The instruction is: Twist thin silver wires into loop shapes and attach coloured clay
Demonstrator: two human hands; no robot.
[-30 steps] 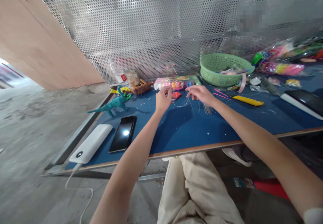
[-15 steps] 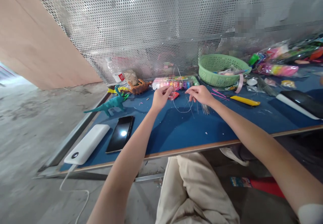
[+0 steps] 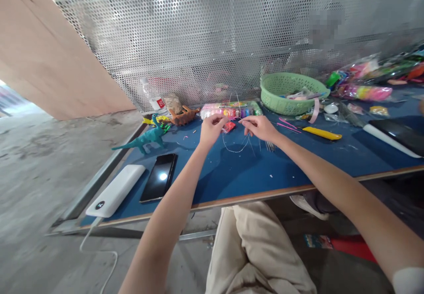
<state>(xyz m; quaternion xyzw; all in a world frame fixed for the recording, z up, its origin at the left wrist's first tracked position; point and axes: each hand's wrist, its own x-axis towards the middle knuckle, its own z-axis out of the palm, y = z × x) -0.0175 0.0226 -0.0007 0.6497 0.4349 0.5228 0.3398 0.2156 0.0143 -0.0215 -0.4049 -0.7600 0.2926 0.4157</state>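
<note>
Both my hands are out over the blue table (image 3: 232,174), pinching a thin silvery wire (image 3: 236,149). My left hand (image 3: 210,129) grips one part of the wire between thumb and fingers. My right hand (image 3: 260,127) pinches another part a short way to the right. The wire sags in a loop between the two hands, and one end sticks up past them. Just right of my right hand a bundle of more thin wires (image 3: 270,144) lies on the table. A small red piece (image 3: 229,127) lies between my hands, farther back.
A teal toy dinosaur (image 3: 145,137), an orange one (image 3: 183,116) and a pack of coloured clay (image 3: 228,109) sit at the back. A phone (image 3: 159,177) and a white power bank (image 3: 115,190) lie near the left front. A green basket (image 3: 291,91), yellow knife (image 3: 323,133) and bags are to the right.
My hands have come a little closer together, and the wire loop between them has changed shape and hangs lower. The view has shifted slightly.
</note>
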